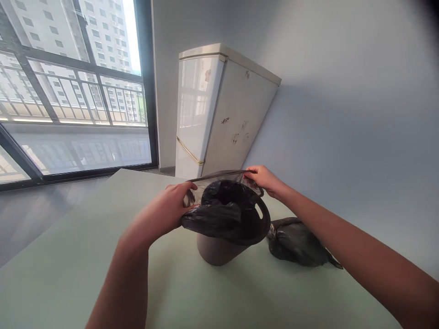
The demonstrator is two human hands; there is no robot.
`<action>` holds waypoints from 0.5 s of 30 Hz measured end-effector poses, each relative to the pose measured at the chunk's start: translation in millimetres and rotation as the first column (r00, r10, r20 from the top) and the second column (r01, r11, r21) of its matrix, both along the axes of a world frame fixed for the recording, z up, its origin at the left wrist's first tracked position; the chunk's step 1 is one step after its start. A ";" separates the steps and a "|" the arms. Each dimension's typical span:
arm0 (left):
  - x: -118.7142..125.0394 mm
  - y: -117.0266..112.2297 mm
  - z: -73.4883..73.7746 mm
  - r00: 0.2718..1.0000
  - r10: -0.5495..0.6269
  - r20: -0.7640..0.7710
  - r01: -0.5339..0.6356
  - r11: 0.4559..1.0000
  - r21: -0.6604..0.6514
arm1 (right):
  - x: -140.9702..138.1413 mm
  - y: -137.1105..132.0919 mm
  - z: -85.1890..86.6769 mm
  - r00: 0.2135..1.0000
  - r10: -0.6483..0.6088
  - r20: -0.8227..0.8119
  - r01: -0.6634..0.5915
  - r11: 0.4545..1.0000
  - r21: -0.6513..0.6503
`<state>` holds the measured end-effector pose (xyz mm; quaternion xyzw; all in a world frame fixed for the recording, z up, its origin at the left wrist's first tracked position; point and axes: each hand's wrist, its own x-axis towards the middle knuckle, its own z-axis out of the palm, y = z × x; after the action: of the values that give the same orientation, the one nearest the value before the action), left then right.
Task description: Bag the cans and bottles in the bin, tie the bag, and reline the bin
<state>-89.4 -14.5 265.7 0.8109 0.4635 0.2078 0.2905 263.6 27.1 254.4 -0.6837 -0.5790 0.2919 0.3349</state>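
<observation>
A dark trash can (pixel 219 252) stands on the table with a thin black garbage bag (pixel 214 219) partly inside it and draped over its near left rim. My left hand (pixel 173 201) grips the bag's edge at the left of the can, thumb and fingers closed on the plastic. At the far right of the opening, my right hand (pixel 262 179) pinches the same bag. Between both hands the bag's far edge is stretched taut above the rim. An oval handle hole shows at the can's right side. The can's bottom inside is hidden by the bag.
A second black plastic bag (pixel 298 242), tied and bulging, lies right of the can, partly behind my right forearm. The pale green table (pixel 85 246) spreads under everything. Beyond it stand a white refrigerator (pixel 236 114) and a glass balcony door (pixel 82 151); a wall borders the right.
</observation>
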 end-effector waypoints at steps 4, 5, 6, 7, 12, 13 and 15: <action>-1.3 20.2 -10.1 0.991 -0.095 -0.091 0.085 0.990 -0.109 | 14.3 11.1 -8.5 0.981 0.010 -0.194 -0.087 0.916 -0.391; -0.7 26.5 -13.6 0.983 -0.120 -0.136 0.106 0.988 -0.109 | 17.3 12.8 -10.7 0.982 0.041 -0.186 -0.129 0.863 -0.489; 0.4 32.5 -17.5 0.972 -0.154 -0.179 0.137 0.985 -0.105 | 20.0 13.6 -13.3 0.983 0.066 -0.169 -0.150 0.818 -0.555; 1.7 38.0 -21.5 0.957 -0.197 -0.215 0.176 0.978 -0.113 | 22.3 13.3 -16.1 0.985 0.085 -0.152 -0.159 0.788 -0.594; 8.5 49.9 -35.3 0.877 -0.418 -0.238 0.328 0.882 -0.340 | 32.0 -4.3 -26.9 0.981 0.090 -0.174 -0.178 0.777 -0.603; 8.9 49.7 -36.0 0.882 -0.428 -0.198 0.345 0.871 -0.349 | 34.5 -11.0 -27.0 0.976 0.078 -0.203 -0.184 0.797 -0.575; 8.6 48.4 -36.2 0.905 -0.420 -0.072 0.379 0.870 -0.314 | 40.1 -27.2 -24.7 0.955 0.052 -0.291 -0.193 0.855 -0.482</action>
<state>-80.8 33.9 229.5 0.8495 0.3301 0.0154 0.4112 303.7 -0.1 229.7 -0.6628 -0.4744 0.5437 0.1999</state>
